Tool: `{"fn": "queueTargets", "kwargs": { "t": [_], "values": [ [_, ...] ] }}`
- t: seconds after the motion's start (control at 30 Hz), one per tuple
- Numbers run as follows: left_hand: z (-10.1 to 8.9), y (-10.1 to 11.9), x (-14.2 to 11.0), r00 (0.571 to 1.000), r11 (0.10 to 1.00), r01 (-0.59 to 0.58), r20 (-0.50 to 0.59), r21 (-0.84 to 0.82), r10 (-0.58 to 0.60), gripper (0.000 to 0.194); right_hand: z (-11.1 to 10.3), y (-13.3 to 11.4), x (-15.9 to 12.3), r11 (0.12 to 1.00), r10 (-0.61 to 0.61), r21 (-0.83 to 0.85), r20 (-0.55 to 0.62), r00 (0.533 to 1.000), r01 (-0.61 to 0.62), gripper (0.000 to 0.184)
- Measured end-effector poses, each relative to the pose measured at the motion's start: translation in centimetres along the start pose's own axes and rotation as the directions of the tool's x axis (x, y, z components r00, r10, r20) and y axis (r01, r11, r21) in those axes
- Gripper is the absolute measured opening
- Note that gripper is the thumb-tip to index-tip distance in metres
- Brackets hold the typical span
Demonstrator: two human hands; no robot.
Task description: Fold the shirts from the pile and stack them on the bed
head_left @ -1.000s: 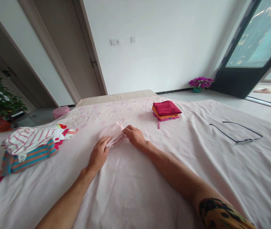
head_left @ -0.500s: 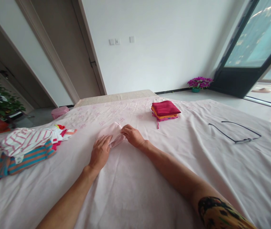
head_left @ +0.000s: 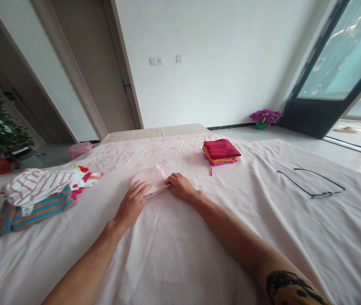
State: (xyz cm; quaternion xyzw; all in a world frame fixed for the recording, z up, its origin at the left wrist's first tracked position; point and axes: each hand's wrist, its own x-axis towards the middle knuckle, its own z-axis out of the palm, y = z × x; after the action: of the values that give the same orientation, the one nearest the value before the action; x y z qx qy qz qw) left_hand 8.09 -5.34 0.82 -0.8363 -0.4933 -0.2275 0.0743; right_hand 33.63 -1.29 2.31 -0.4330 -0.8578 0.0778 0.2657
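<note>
A small pale pink folded cloth (head_left: 151, 176) lies on the light pink bedsheet (head_left: 167, 250). My left hand (head_left: 132, 202) rests on its left side with fingers stretched out and flat. At the cloth's right edge, my right hand (head_left: 183, 186) has its fingers curled and closed on the fabric; the fingertips are partly hidden. Beyond my right hand sits a neat stack of folded cloths, a dark red one (head_left: 221, 148) on top of orange and patterned pink ones.
To the left lies a loose heap of clothes, a striped white garment (head_left: 37, 184) over a blue-and-brown striped one (head_left: 40, 212). Black-framed eyeglasses (head_left: 326, 194) lie on the right of the sheet. A pink box (head_left: 81, 149) stands beyond the left edge.
My right hand has moved slightly right and drawn the cloth's right edge out, so it lies flatter and smoother. My left hand stays on the cloth's left side.
</note>
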Motion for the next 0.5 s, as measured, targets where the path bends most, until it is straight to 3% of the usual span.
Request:
{"fn": "queueTargets", "kwargs": {
  "t": [0.17,0.37,0.43,0.5],
  "values": [
    [-1.2,-1.4,0.3,1.0,0.999,0.007,-0.03,0.033,-0.006,0.053,0.8,-1.6,-0.2,0.987,-0.149,0.064,-0.017,0.989,0.15,0.029],
    [-0.9,0.8,1.6,0.998,0.997,-0.024,-0.062,0.079,0.029,0.047,1.0,-1.5,-0.5,0.988,-0.095,0.117,-0.054,0.994,0.1,0.036],
    [-0.7,1.3,2.4,1.0,0.999,-0.002,-0.027,0.041,0.003,0.043,0.8,-1.3,-0.5,0.975,-0.149,0.158,-0.064,0.987,0.158,0.045],
    [-0.7,1.2,3.1,0.995,0.994,0.101,-0.004,-0.043,-0.101,0.035,0.6,-1.2,-0.6,0.96,-0.184,0.203,-0.068,0.981,0.194,0.054]
  ]
}}
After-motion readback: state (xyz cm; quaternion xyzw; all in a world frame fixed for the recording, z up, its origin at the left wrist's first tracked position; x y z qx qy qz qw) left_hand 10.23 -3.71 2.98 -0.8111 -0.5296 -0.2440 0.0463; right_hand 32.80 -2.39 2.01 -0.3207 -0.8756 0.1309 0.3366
